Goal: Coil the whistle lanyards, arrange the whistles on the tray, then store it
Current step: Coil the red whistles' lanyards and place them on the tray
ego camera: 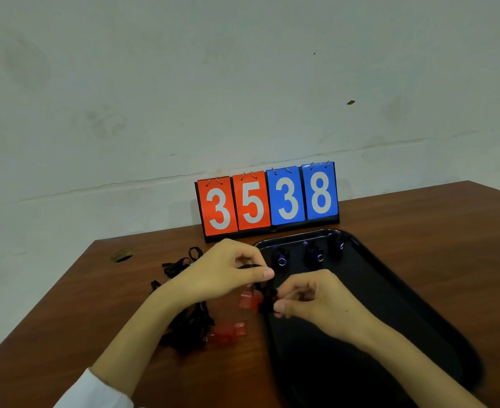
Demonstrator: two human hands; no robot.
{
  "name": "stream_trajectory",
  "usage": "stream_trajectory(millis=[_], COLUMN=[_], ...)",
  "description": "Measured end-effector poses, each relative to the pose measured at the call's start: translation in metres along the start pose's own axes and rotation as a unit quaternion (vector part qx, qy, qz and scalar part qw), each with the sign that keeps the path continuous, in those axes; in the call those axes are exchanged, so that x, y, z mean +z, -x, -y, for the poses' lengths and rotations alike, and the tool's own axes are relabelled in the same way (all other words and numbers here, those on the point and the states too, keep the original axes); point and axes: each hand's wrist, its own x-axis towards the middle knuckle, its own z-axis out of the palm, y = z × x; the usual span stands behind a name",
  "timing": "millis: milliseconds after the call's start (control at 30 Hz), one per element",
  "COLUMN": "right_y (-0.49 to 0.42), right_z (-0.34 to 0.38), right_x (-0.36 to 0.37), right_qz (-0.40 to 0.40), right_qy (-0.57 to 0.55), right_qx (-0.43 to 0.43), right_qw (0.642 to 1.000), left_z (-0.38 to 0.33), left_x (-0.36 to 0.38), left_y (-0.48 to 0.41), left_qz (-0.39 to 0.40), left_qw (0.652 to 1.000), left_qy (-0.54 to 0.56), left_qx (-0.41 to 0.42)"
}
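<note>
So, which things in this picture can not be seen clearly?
Head view:
the red whistle: blurred, half covered by left hand and right hand; its lanyard's coiling unclear.
the blue whistles: dark on the black tray, lanyards not distinguishable.
the tray's near end: cut off by the bottom edge, partly under the right forearm.

Three blue whistles (282,257) (316,254) (337,245), two red whistles (250,298) (228,332), one black tray (360,319), one scoreboard (268,198), two hands (222,272) (310,295)

the counter (419,225) looks like smooth wood with a dull sheen. the tray (390,304) is glossy black plastic. red whistles (228,332) are translucent plastic, their lanyards (190,325) matt black cloth. the scoreboard (251,201) cards are glossy, on metal rings (285,169).
</note>
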Motion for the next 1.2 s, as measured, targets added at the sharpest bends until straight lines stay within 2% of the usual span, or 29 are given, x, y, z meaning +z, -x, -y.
stream_trajectory(millis=[167,367,467,567,667,733,833,1000,1200], right_y=[0.0,0.0,0.0,-0.002,-0.004,-0.004,-0.004,-0.004,-0.002], right_z=[0.004,0.005,0.003,-0.002,-0.009,-0.012,-0.015,-0.015,-0.007], right_x=[-0.005,-0.007,-0.008,-0.009,-0.012,-0.012,-0.01,-0.005,-0.004], right_qz=[-0.005,-0.077,-0.139,-0.209,-0.285,-0.298,-0.278,-0.194,-0.087], right_qy=[-0.114,-0.186,-0.211,-0.173,-0.095,-0.031,0.05,0.124,0.071], right_qx=[-0.027,-0.027,-0.021,0.006,0.037,0.049,0.059,0.041,0.008], right_qw=[0.993,0.979,0.967,0.962,0.953,0.953,0.957,0.972,0.994], left_z=[0.008,0.003,0.004,0.005,0.008,0.008,0.003,-0.003,0.006], left_x=[-0.002,0.008,0.024,0.037,0.045,0.047,0.044,0.028,0.012], left_y=[-0.002,-0.002,-0.005,-0.009,-0.009,-0.008,-0.006,-0.003,-0.004], left_qz=[0.001,0.043,0.031,0.003,0.005,0.01,-0.01,-0.049,-0.068], left_qw=[0.998,0.989,0.982,0.986,0.995,0.997,0.997,0.992,0.993], left_qy=[0.05,0.121,0.146,0.117,0.03,-0.013,-0.043,-0.113,-0.089], left_qx=[-0.039,-0.074,-0.113,-0.121,-0.1,-0.079,-0.06,-0.027,-0.029])
